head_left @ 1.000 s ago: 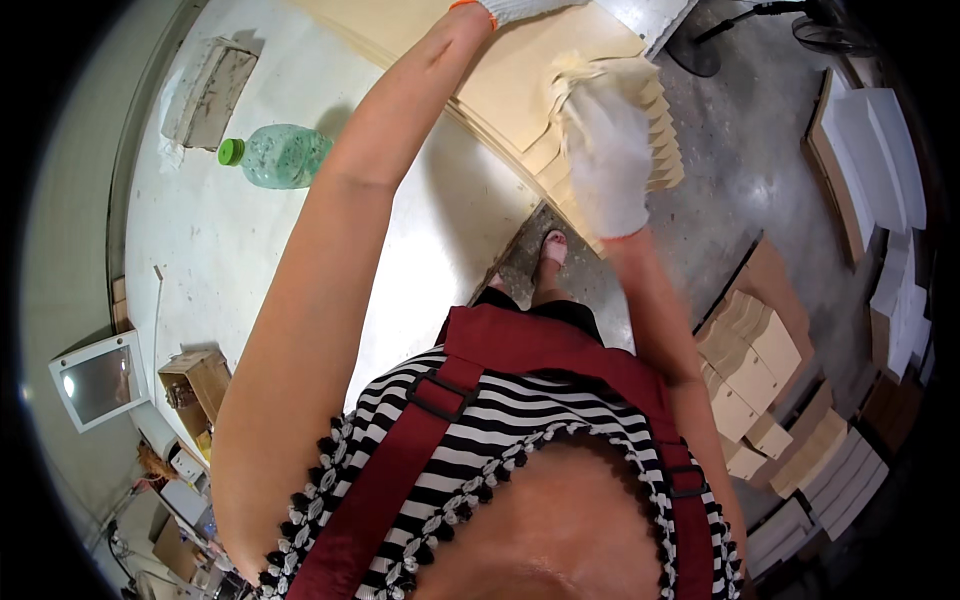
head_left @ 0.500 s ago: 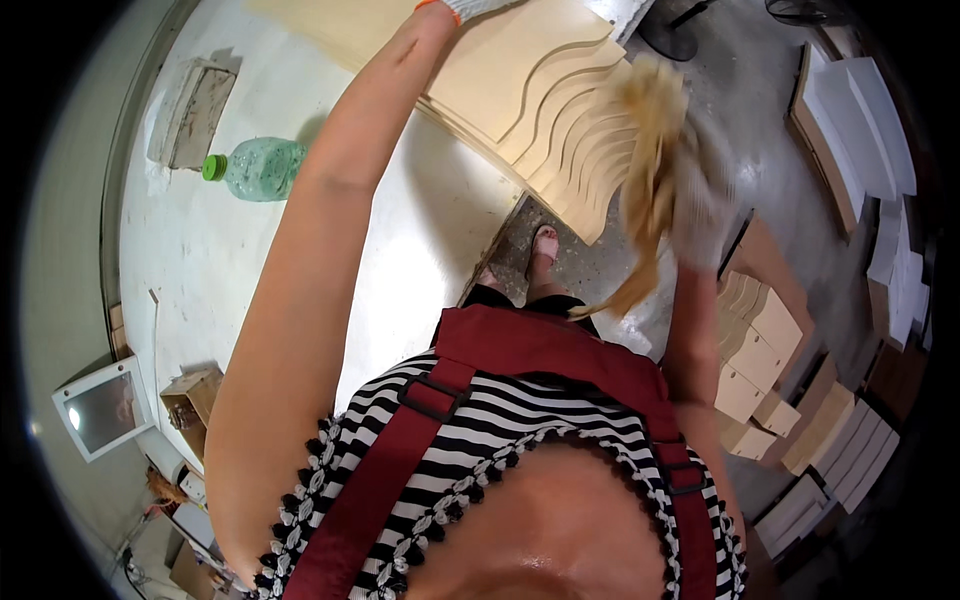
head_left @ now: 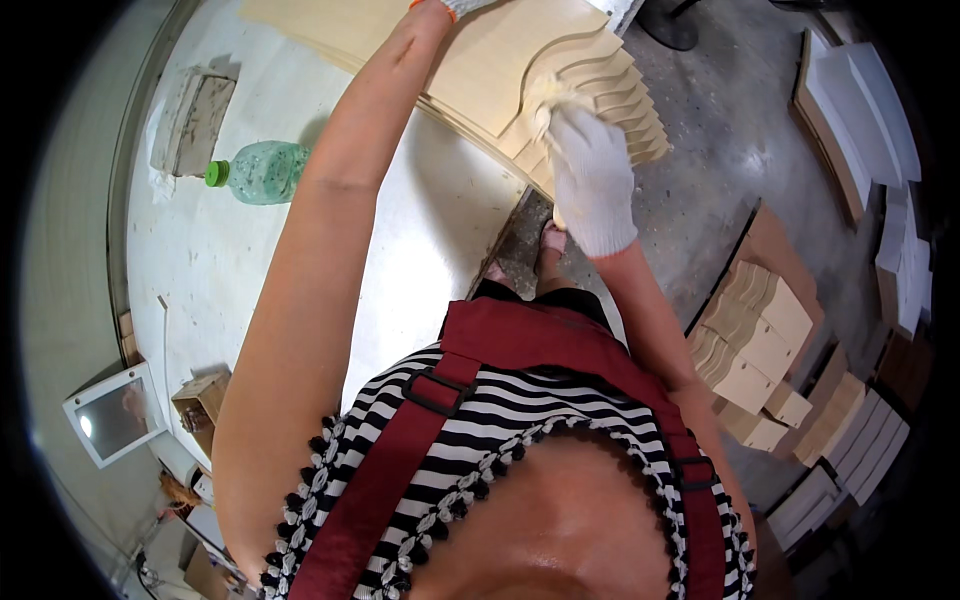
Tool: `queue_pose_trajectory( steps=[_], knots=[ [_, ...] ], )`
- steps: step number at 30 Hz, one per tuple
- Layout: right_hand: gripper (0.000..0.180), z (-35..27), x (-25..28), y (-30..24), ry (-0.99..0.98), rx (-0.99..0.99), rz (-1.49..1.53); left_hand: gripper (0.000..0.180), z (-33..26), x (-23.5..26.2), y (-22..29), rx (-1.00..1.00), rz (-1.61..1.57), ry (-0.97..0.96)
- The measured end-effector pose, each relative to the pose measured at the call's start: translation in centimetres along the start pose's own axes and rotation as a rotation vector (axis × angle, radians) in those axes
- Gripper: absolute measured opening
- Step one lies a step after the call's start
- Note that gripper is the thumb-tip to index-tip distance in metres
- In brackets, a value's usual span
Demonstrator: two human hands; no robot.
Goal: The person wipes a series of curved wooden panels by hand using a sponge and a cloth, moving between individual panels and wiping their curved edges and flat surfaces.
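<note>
— How far along?
— Partway, to judge by the cloth (head_left: 550,98) set against the stepped edges of the boards (head_left: 490,75) at twelve o'clock, on the table (head_left: 400,265). Done and left: impossible to separate.
— And the grip?
— In the right hand (head_left: 595,170), closed round the cloth; in the left hand (head_left: 468,8), at twelve, cut off, impossible to judge.
— Counted?
— One cloth, one bottle (head_left: 262,172) at ten; at least six boards, overlapping.

This looks like a workshop: wavy-edged boards (head_left: 485,75) lie in a stepped stack on a broad white counter (head_left: 430,215), cut pieces (head_left: 760,335) and white panels (head_left: 868,110) sit on the speckled grey floor (head_left: 700,130), and the person wears a dark red apron (head_left: 530,335).
</note>
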State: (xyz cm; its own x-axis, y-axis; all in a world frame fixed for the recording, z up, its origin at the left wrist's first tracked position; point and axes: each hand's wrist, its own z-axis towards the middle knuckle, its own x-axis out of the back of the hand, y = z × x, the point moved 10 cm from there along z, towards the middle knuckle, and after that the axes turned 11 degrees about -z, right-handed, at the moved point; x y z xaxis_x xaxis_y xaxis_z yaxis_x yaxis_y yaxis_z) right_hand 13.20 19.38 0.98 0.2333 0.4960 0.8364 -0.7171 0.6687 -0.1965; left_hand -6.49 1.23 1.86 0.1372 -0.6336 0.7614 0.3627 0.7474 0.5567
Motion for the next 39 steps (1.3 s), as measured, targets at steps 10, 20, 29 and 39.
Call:
queue_pose_trajectory(
  steps=[10,20,29,39],
  knots=[
    [0.036,-4.9,6.4,5.7,0.053,-0.326,0.562,0.031,-1.1,0.8,-0.2,0.007,-0.111,0.010],
    [0.032,0.9,-1.0,8.8,0.152,-0.463,-0.308,0.035,-0.7,-0.2,-0.4,0.123,-0.120,-0.040],
    [0.039,-4.3,0.7,0.4,-0.047,-0.086,0.096,0.036,-0.1,0.2,0.7,0.029,0.100,-0.032],
    [0.033,-5.5,5.3,12.2,0.135,-0.498,0.514,0.034,-0.6,0.3,0.6,0.066,-0.147,-0.038]
  ],
)
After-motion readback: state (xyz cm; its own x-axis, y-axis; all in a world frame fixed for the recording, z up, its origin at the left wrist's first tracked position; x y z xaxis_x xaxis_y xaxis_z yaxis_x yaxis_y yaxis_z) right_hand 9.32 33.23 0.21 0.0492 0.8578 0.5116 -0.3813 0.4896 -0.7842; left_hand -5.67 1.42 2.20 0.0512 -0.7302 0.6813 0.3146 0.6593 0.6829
